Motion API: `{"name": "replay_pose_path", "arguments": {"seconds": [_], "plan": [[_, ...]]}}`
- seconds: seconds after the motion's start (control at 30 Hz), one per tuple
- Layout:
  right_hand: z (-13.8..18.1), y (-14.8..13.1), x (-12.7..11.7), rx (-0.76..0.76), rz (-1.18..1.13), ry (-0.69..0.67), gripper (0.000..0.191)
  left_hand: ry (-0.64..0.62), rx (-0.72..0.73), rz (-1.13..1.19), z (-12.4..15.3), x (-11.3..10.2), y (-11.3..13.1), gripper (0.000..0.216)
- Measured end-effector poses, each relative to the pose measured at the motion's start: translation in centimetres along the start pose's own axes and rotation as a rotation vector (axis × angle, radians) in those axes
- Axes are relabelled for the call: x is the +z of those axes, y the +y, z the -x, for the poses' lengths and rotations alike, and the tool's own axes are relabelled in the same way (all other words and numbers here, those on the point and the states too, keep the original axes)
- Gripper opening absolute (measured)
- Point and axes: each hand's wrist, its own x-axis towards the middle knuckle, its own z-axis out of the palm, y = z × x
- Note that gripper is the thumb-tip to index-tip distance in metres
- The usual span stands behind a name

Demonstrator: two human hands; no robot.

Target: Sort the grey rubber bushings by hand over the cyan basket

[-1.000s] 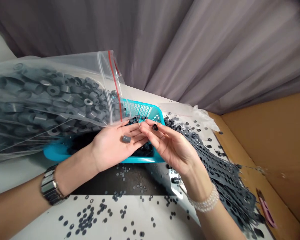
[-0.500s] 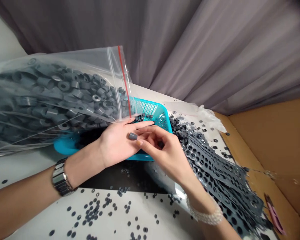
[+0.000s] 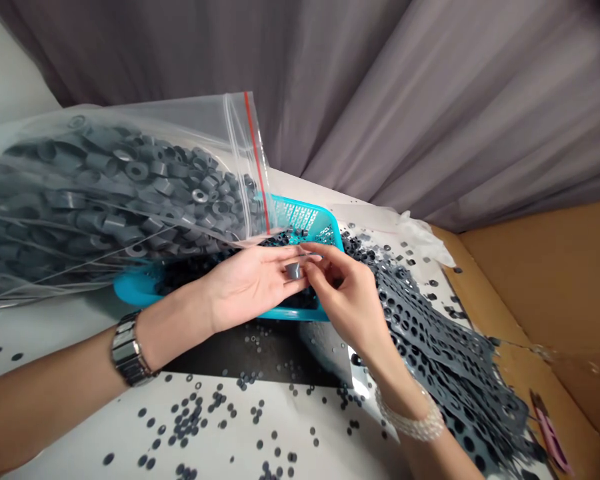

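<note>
Palm up and fingers stretched out, my left hand point(image 3: 245, 283) is held over the front of a turquoise basket point(image 3: 295, 313). A small grey cylindrical spacer point(image 3: 293, 270) shows against its fingers. My right hand point(image 3: 350, 290) is closed in a pinch, with the spacer at its thumb and fingertips; the exact contact is partly hidden. Its index finger meets the left fingertips. Behind the left hand, a clear zip bag point(image 3: 240, 113) full of similar grey pieces leans over the basket. Dark small parts inside the basket are partly covered by the hands and bag.
Perforated dark rubber sheets point(image 3: 445, 363) are heaped on the right, beside a cardboard panel point(image 3: 540, 273). Pink-handled scissors point(image 3: 553, 437) lie at the far right. Small black discs point(image 3: 190, 420) are scattered over the white table in front. A grey curtain point(image 3: 330, 87) hangs behind.
My right hand and the spacer have shifted right, from the left palm to the left fingers. The left fingers now touch the right hand's fingertips. The view has shifted slightly.
</note>
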Motion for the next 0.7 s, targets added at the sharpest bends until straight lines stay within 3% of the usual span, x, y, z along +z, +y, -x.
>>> {"name": "replay_pose_path", "arguments": {"seconds": [0.13, 0.3, 0.5, 0.6, 0.7], "plan": [[0.5, -1.1, -0.3, -0.109, 0.113, 0.020, 0.024, -0.066, 0.046, -0.037, -0.3, -0.4, 0.0, 0.026], [0.8, -1.7, 0.2, -0.149, 0.193, 0.008, 0.010, -0.060, 0.098, -0.058, -0.5, -0.8, 0.0, 0.035], [0.1, -0.7, -0.1, 0.013, 0.065, -0.023, 0.014, 0.046, 0.101, -0.018, 0.0, 0.1, -0.1, 0.045], [-0.3, 0.0, -0.8, 0.133, -0.114, -0.075, 0.020, 0.041, 0.090, -0.032, 0.1, 0.3, -0.1, 0.046], [-0.6, 0.4, -1.3, 0.147, -0.212, -0.085, 0.021, 0.011, 0.077, -0.079, 0.1, 0.3, -0.1, 0.045]]}}
